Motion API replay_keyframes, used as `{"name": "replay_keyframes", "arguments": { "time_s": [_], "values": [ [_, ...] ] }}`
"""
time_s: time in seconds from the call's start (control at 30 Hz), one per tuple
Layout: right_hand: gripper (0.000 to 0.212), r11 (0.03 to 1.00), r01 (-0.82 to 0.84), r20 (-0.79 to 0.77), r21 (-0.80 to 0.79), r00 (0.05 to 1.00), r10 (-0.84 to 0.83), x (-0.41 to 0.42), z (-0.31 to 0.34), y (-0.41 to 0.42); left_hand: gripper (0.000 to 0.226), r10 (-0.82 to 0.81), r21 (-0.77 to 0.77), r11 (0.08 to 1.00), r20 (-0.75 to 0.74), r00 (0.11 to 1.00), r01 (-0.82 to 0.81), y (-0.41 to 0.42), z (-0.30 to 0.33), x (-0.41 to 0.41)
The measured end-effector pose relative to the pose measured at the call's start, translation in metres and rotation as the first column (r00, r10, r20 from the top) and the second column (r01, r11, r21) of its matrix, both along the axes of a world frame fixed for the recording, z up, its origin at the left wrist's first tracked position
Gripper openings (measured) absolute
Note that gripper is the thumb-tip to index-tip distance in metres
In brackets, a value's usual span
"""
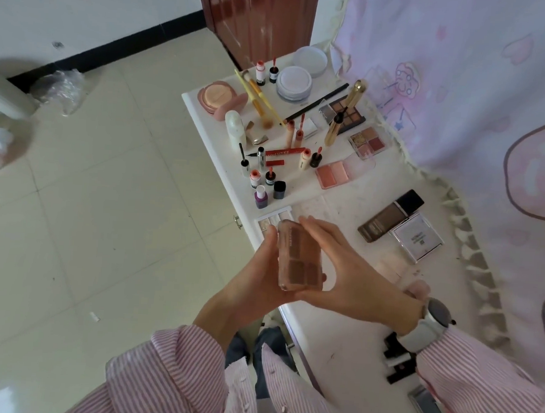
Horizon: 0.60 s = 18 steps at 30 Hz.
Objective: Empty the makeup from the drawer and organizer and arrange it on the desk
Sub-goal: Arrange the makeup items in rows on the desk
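Note:
A pink-brown eyeshadow palette (298, 255) is held up over the near edge of the white desk (354, 208). My left hand (261, 269) grips its left side and underside. My right hand (353, 275) lies against its right side with straight fingers. Behind the palette a white strip palette (273, 217) lies on the desk. Much makeup is laid out further back: a blush palette (337, 173), a brown foundation bottle (392, 215), a clear compact (417, 239), lip tints, brushes (255, 93) and round powder cases (294, 81).
A pink printed cloth (463, 90) with a tasselled fringe hangs along the desk's right side. Black items (397, 357) lie at the desk's near end by my right sleeve. Tiled floor lies to the left, with plastic bags (61, 89) and a red-brown door (260, 20) beyond.

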State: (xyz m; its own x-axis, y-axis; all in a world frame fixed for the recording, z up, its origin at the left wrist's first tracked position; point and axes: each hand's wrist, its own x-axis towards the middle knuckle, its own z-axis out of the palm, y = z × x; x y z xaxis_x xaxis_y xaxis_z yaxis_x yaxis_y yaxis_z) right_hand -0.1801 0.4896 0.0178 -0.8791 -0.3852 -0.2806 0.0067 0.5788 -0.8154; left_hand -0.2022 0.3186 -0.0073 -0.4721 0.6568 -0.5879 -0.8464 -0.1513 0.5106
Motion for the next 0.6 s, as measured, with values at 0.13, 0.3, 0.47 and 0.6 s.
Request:
{"name": "replay_keyframes", "arguments": {
  "time_s": [0.13,0.3,0.47,0.6],
  "values": [
    [0.079,0.994,-0.046,-0.161,0.096,0.985,0.061,0.001,-0.006,-0.006,0.077,0.103,-0.008,0.995,-0.012,0.995,-0.103,0.001,0.001,0.0],
    [0.059,0.997,0.073,-0.149,-0.001,0.986,-0.073,0.003,-0.004,-0.017,0.052,0.248,-0.121,0.959,-0.064,0.967,-0.255,0.0,0.003,0.0],
    [0.046,0.979,0.194,-0.2,-0.067,0.958,-0.203,0.005,-0.008,-0.027,0.047,0.292,-0.162,0.933,-0.179,0.94,-0.321,0.0,0.006,0.001],
    [0.048,0.968,0.244,-0.301,-0.065,0.92,-0.252,0.005,-0.009,-0.028,0.063,0.195,-0.208,0.939,-0.332,0.923,-0.273,0.003,0.008,0.002]
  ]
}}
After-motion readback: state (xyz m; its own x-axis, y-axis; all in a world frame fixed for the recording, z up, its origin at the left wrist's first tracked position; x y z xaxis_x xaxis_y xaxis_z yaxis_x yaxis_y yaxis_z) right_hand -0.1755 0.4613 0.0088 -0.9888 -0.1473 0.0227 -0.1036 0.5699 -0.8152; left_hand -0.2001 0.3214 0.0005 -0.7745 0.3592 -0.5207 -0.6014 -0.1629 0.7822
